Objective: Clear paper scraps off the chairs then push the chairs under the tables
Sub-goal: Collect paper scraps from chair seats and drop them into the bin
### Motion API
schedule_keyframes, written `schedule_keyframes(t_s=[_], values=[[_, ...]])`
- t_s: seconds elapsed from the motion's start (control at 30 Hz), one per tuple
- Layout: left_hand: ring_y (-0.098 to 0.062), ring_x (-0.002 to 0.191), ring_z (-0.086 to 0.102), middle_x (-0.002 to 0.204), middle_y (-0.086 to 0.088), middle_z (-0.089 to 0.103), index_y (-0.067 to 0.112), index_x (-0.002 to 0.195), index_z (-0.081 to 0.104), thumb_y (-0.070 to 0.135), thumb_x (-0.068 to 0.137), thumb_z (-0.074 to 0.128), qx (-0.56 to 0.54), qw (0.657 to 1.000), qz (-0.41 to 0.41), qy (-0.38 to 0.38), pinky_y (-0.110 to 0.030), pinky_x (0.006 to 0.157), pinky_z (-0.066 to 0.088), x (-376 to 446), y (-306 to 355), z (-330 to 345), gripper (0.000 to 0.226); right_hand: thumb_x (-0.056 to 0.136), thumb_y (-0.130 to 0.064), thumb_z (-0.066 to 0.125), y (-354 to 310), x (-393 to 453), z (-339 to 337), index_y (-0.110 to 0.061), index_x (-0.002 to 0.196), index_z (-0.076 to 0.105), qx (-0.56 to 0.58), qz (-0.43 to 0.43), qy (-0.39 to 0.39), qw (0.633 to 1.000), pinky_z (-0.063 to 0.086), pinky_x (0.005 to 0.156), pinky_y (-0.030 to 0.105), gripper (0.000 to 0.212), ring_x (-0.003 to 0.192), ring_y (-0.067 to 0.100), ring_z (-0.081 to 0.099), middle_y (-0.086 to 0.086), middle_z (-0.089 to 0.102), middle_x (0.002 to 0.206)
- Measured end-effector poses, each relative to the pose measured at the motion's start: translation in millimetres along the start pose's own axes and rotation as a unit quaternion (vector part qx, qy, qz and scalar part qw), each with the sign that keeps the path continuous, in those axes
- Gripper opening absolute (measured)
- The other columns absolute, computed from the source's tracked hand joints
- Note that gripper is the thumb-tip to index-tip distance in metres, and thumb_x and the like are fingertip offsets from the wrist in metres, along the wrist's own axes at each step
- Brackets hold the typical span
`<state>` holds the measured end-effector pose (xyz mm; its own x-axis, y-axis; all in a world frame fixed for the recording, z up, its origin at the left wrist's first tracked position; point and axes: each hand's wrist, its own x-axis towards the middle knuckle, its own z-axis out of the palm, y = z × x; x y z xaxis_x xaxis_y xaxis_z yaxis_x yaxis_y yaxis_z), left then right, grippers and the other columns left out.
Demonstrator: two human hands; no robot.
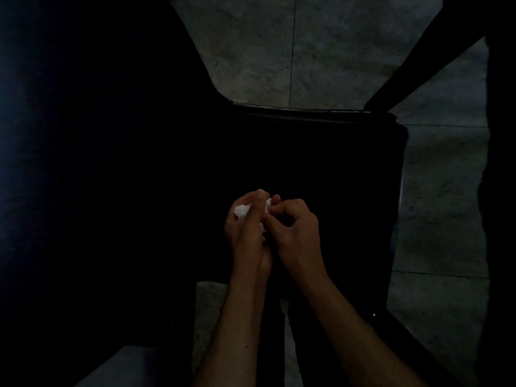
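A black chair seat (321, 163) fills the middle of the dim view, seen from above. Over its near part my two hands meet. My left hand (245, 227) grips a crumpled wad of white paper scraps (241, 210), which shows between its thumb and fingers. My right hand (296, 227) is beside it with curled fingers, pinching the white paper where it sticks out at the right side of the wad. Most of the paper is hidden inside the hands.
Grey tiled floor (293, 51) lies beyond and to the right of the chair. A dark chair frame bar (418, 60) slants across the upper right. A large dark mass (83, 163) fills the left side; what it is cannot be made out.
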<state>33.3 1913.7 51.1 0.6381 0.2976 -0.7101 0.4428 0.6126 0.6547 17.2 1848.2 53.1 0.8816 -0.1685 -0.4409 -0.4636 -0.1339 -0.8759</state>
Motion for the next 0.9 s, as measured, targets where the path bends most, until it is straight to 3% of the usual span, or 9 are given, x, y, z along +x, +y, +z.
schedule_keyframes(t_s=[0.1, 0.23, 0.33, 0.5, 0.63, 0.77, 0.9], values=[[-0.018, 0.077, 0.071, 0.083, -0.009, 0.069, 0.006, 0.097, 0.059, 0.000, 0.084, 0.066, 0.010, 1.000, 0.009, -0.005, -0.029, 0.069, 0.060, 2, 0, 7, 0.016, 0.087, -0.011, 0.069, 2, 1, -8, -0.006, 0.088, 0.073, 0.010, 0.007, -0.018, 1.000, 0.049, 0.072, 0.015, 0.006, 0.082, 0.005, 0.062, 0.007, 0.058, 0.094], [-0.018, 0.071, 0.069, 0.077, -0.007, 0.069, 0.006, 0.094, 0.060, -0.010, 0.084, 0.064, 0.070, 0.996, 0.048, -0.013, -0.026, 0.062, 0.057, 1, -2, 7, 0.020, 0.089, -0.012, 0.065, 5, -2, -20, -0.008, 0.094, 0.074, 0.003, 0.001, -0.061, 0.998, 0.052, 0.078, 0.024, 0.011, 0.087, 0.012, 0.062, 0.010, 0.057, 0.098], [-0.015, 0.067, 0.069, 0.074, -0.005, 0.068, 0.006, 0.087, 0.062, -0.015, 0.082, 0.062, 0.121, 0.990, 0.078, 0.004, -0.024, 0.059, 0.055, 4, 2, 8, 0.021, 0.090, -0.008, 0.062, 4, -5, -22, -0.008, 0.104, 0.073, 0.005, 0.011, -0.086, 0.996, 0.049, 0.084, 0.021, 0.017, 0.094, 0.011, 0.062, 0.011, 0.060, 0.103], [-0.011, 0.063, 0.068, 0.070, -0.005, 0.066, 0.005, 0.083, 0.063, -0.012, 0.082, 0.064, 0.197, 0.972, 0.122, 0.020, -0.022, 0.056, 0.053, 1, 16, 15, 0.017, 0.092, -0.010, 0.057, -6, -8, -32, -0.013, 0.107, 0.070, 0.013, 0.018, -0.017, 1.000, 0.051, 0.093, 0.033, 0.019, 0.101, 0.008, 0.063, 0.000, 0.067, 0.107], [-0.008, 0.057, 0.064, 0.068, -0.007, 0.065, 0.006, 0.080, 0.063, -0.003, 0.084, 0.065, 0.270, 0.951, 0.151, 0.029, -0.021, 0.052, 0.051, -20, 39, 20, 0.010, 0.091, -0.013, 0.057, -36, -6, -50, -0.016, 0.115, 0.063, -0.040, 0.011, 0.040, 0.998, 0.051, 0.094, 0.033, 0.025, 0.101, 0.007, 0.061, -0.002, 0.065, 0.111], [-0.011, 0.055, 0.063, 0.064, -0.004, 0.067, 0.017, 0.074, 0.067, 0.010, 0.080, 0.072, 0.367, 0.910, 0.191, 0.038, -0.027, 0.048, 0.051, -56, 77, 28, 0.011, 0.089, -0.012, 0.061, -90, -12, -67, -0.013, 0.121, 0.061, -0.125, -0.046, 0.039, 0.990, 0.045, 0.089, 0.021, 0.032, 0.102, 0.012, 0.060, 0.004, 0.061, 0.118], [-0.007, 0.055, 0.060, 0.063, -0.002, 0.067, 0.012, 0.070, 0.069, 0.007, 0.078, 0.074, 0.373, 0.896, 0.240, 0.032, -0.024, 0.054, 0.050, -101, 131, 43, 0.010, 0.089, -0.014, 0.061, -159, -27, -81, -0.011, 0.124, 0.060, -0.204, -0.129, 0.044, 0.969, 0.046, 0.097, 0.035, 0.036, 0.109, 0.020, 0.058, 0.007, 0.058, 0.123]])
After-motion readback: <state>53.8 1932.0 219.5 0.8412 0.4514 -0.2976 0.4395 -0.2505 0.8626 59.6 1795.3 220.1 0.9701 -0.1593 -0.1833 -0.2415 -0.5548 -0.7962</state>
